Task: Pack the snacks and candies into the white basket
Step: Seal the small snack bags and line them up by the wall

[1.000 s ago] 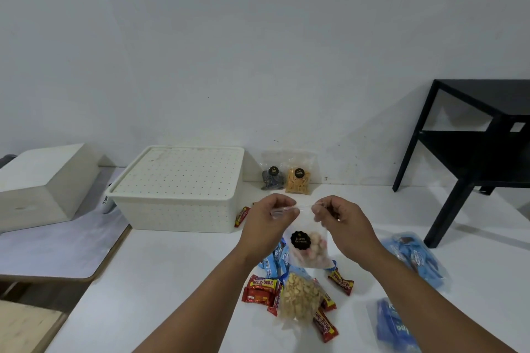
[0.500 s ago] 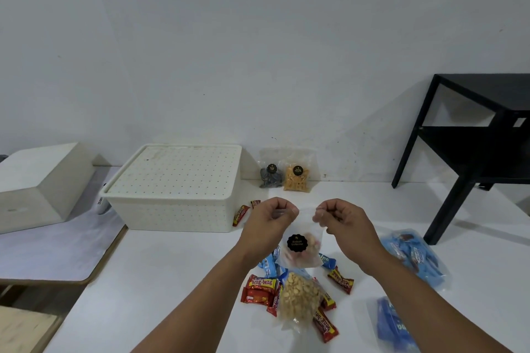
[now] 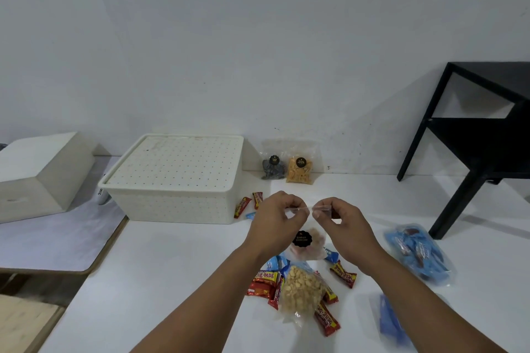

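Observation:
A clear snack bag (image 3: 308, 242) with a black round label hangs above the white table, holding pale pink pieces. My left hand (image 3: 275, 221) and my right hand (image 3: 341, 223) each pinch its top edge, close together. Under them lies a pile: a clear bag of pale nuts (image 3: 301, 289), red candy bars (image 3: 262, 284) and small blue packets (image 3: 275, 262). The white perforated basket (image 3: 177, 200) stands at the back left with its lid (image 3: 175, 163) on.
Two snack bags, one dark (image 3: 272, 167) and one orange (image 3: 299, 170), lean on the wall. Two red bars (image 3: 248, 203) lie by the basket. Blue packet bags (image 3: 418, 253) lie at right. A black side table (image 3: 481, 146) stands far right, a cream box (image 3: 37, 172) far left.
My hands have moved closer together along the bag's top edge, and the bag hangs a little lower between my wrists. The view has tilted slightly.

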